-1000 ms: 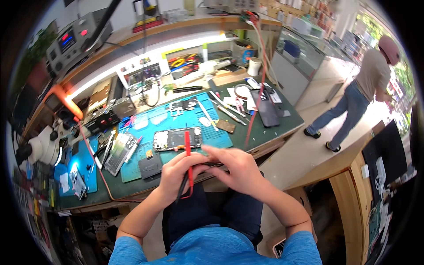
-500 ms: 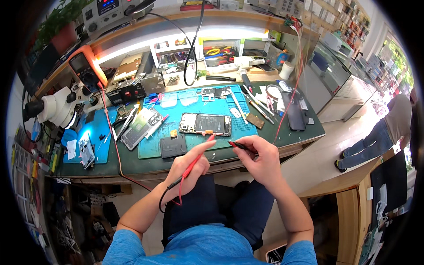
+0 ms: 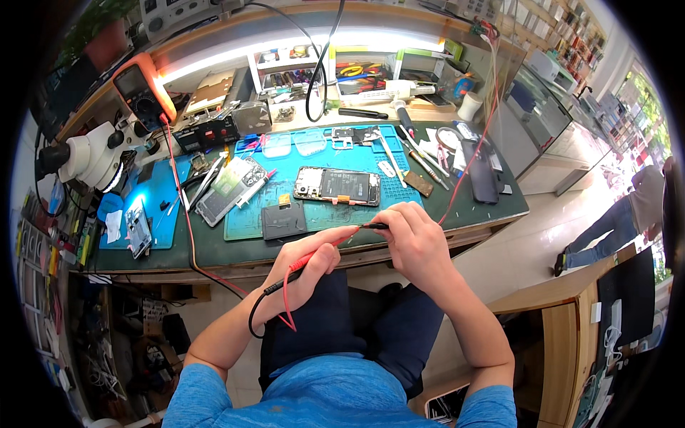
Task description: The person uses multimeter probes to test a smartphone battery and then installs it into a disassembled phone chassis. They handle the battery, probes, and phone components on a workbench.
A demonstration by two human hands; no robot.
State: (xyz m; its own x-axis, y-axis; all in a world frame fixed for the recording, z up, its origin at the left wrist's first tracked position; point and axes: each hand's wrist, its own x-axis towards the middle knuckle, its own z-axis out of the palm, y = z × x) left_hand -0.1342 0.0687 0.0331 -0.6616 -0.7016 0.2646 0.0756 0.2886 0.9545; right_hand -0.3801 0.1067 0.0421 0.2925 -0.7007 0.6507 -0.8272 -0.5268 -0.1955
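My left hand (image 3: 307, 260) is closed round a red multimeter probe (image 3: 302, 262) and a black probe (image 3: 275, 287), their leads looping below the wrist. Its index finger stretches toward my right hand (image 3: 415, 239). Pinched in the right fingers is a slim black piece (image 3: 374, 226), which meets the probe tip at the left fingertip. A thin red wire (image 3: 467, 171) runs from the upper right to behind the right hand. Just beyond both hands lies an opened phone (image 3: 338, 187) with its battery showing. The orange multimeter (image 3: 143, 89) stands at the back left.
A blue repair mat (image 3: 250, 227) covers the bench middle, bearing a flat black part (image 3: 283, 221) and a phone frame (image 3: 232, 191). Tweezers and screwdrivers (image 3: 428, 165) lie right, near a dark phone (image 3: 479, 171). A microscope (image 3: 89, 160) stands left. Another person (image 3: 617, 214) is far right.
My right hand has moved left and turned inward, bringing the black piece against the probe tip by my left finger. The view has shifted slightly.
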